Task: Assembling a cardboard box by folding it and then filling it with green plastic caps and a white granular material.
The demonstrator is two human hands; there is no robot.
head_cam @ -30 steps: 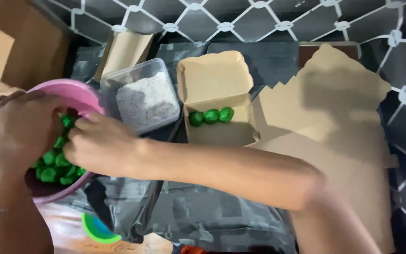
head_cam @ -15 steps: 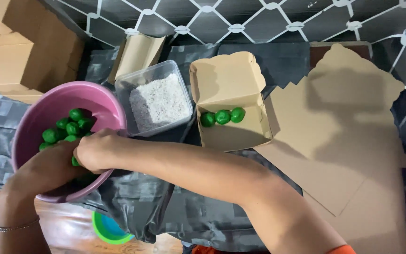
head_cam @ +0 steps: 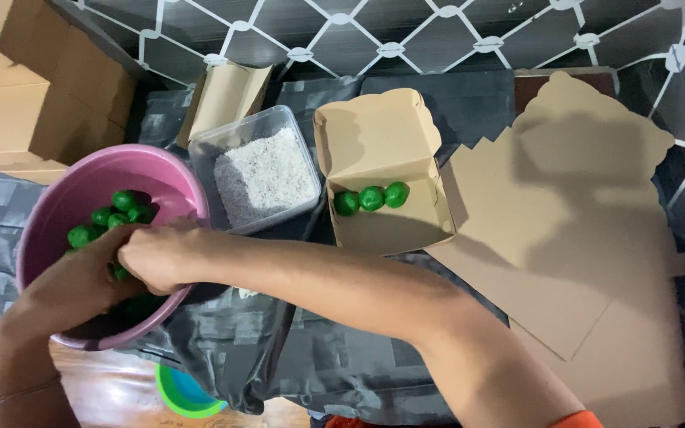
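A pink bowl [head_cam: 170, 170] at the left holds several green balls [head_cam: 120, 210]. Both my hands are inside it at its near side. My left hand [head_cam: 69, 281] reaches over the near rim, cupped, with its fingers hidden under my right hand. My right hand [head_cam: 156, 257] comes across from the right with its fingers curled down onto a green ball [head_cam: 121, 273] that peeks out beneath them. An open brown paper box [head_cam: 382, 143] in the middle holds three green balls [head_cam: 371, 198] in a row. A clear tub of white shreds [head_cam: 263, 176] stands between bowl and box.
Flat brown box blanks [head_cam: 588, 230] lie at the right. Closed brown boxes [head_cam: 17, 103] are stacked at the far left, and one folded box [head_cam: 227, 95] stands behind the tub. A green and blue bowl [head_cam: 184, 396] sits at the near edge. Dark plastic sheet [head_cam: 279, 357] covers the surface.
My hands have slid from the far and middle part of the pink bowl to its near side, uncovering more green balls. The box and tub have stayed put.
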